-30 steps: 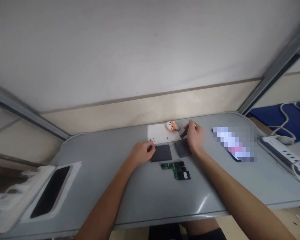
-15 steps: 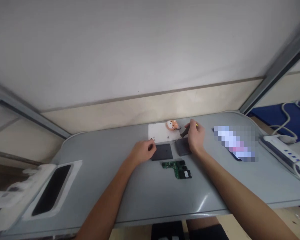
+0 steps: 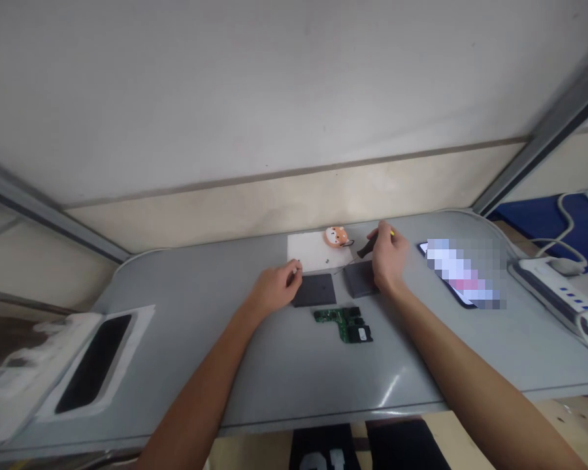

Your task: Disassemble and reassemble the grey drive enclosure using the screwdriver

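Note:
My right hand (image 3: 389, 258) is wrapped round a screwdriver (image 3: 367, 249) with a dark handle and a yellow spot at its end. The thin shaft points left and down, over the gap between two dark flat panels. Fingers curled, my left hand (image 3: 276, 287) pinches at the lower left corner of a white sheet of paper (image 3: 304, 248); anything between the fingertips is hidden. Beside it lies the left dark panel (image 3: 316, 290). The right dark panel (image 3: 359, 279) sits partly behind my right hand. Nearer me rests a green circuit board (image 3: 343, 321) with black parts.
On the paper stand an orange-and-white animal-faced case (image 3: 336, 236) and a tiny dark piece (image 3: 327, 261). A phone (image 3: 458, 277) with a blurred screen lies right, near a white power strip (image 3: 558, 287). Another dark-screened device (image 3: 95, 362) lies left on the grey table (image 3: 186, 307).
My left hand has moved slightly up onto the paper's corner, covering small dark pieces seen there before. The right hand keeps its grip on the screwdriver. The camera view has shifted slightly.

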`<state>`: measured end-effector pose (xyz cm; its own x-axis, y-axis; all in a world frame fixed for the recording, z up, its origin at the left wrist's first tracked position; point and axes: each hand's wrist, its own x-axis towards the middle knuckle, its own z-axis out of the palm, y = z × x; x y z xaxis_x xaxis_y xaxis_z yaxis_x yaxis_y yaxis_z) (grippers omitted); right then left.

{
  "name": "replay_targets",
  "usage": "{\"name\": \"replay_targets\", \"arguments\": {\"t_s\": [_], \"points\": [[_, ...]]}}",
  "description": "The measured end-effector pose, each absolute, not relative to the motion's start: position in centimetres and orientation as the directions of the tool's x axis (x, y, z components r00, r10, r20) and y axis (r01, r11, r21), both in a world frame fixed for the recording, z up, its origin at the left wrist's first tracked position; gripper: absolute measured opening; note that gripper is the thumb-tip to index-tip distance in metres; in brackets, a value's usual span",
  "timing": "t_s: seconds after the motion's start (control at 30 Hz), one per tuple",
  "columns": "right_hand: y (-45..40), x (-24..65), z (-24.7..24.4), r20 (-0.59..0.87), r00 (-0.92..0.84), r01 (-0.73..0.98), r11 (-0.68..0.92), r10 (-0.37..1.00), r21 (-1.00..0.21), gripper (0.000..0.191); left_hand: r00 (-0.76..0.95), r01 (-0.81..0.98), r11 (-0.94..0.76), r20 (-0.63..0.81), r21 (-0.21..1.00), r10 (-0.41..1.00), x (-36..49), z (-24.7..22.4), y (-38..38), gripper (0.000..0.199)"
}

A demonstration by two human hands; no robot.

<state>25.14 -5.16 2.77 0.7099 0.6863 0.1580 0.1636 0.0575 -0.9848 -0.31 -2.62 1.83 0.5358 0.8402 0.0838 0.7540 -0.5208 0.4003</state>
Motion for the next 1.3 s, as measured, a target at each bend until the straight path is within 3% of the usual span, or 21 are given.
{"name": "replay_targets", "arguments": {"t_s": [0.1,0.2,0.33,0.4,0.47,0.53,0.6,0.7,0.77,0.87,1.1,1.3], "points": [[-5.7,25.1,4.0,0.330,0.696,0.286,0.175,0.638,-0.942,0.046,0.495,0.758,-0.495,0.121,0.425,0.860,-0.5,2.2,-2.6,0.029],[-6.6,24.7,5.5,0.544,0.690,0.429,0.335,0.478,-0.839,0.043,0.486,0.788,-0.499,0.133,0.360,0.864,-0.8,3.0,-2.5,0.038],[-7.9,24.1,7.0,0.674,0.674,0.506,0.476,0.302,-0.719,0.036,0.485,0.836,-0.475,0.032,0.275,0.874,-1.0,3.9,-2.6,0.053],[-8.3,24.0,7.1,0.734,0.611,0.562,0.491,0.296,-0.666,0.036,0.491,0.841,-0.467,-0.022,0.272,0.871,-1.0,4.2,-2.8,0.052],[-8.4,24.2,6.8,0.783,0.469,0.633,0.462,0.408,-0.621,0.037,0.509,0.835,-0.478,-0.054,0.271,0.859,-0.9,4.3,-3.0,0.050],[-8.3,24.6,6.3,0.737,0.261,0.724,0.379,0.623,-0.576,0.036,0.529,0.828,-0.495,-0.075,0.263,0.845,-0.9,4.3,-3.1,0.049],[-8.0,25.0,5.6,0.567,0.082,0.826,0.262,0.819,-0.498,0.033,0.549,0.818,-0.514,-0.084,0.259,0.832,-0.9,4.3,-3.1,0.050],[-7.5,25.7,4.8,0.270,-0.022,0.923,0.123,0.963,-0.364,0.029,0.558,0.813,-0.521,-0.095,0.259,0.824,-0.9,4.3,-3.1,0.050],[-7.2,26.1,4.5,0.127,-0.026,0.946,0.065,0.992,-0.316,0.029,0.554,0.816,-0.518,-0.092,0.257,0.827,-0.9,4.3,-3.1,0.050],[-7.0,26.7,4.3,0.039,-0.019,0.952,0.029,0.999,-0.304,0.032,0.559,0.808,-0.522,-0.073,0.273,0.826,-1.0,4.2,-3.1,0.052],[-6.8,27.4,4.2,0.023,0.021,0.933,-0.011,1.000,-0.359,0.032,0.553,0.802,-0.509,-0.065,0.311,0.831,-1.0,4.2,-3.1,0.054],[-6.6,27.3,4.1,0.011,0.010,0.946,-0.006,1.000,-0.324,0.034,0.541,0.812,-0.493,-0.086,0.313,0.837,-1.0,4.4,-3.0,0.051]]}}
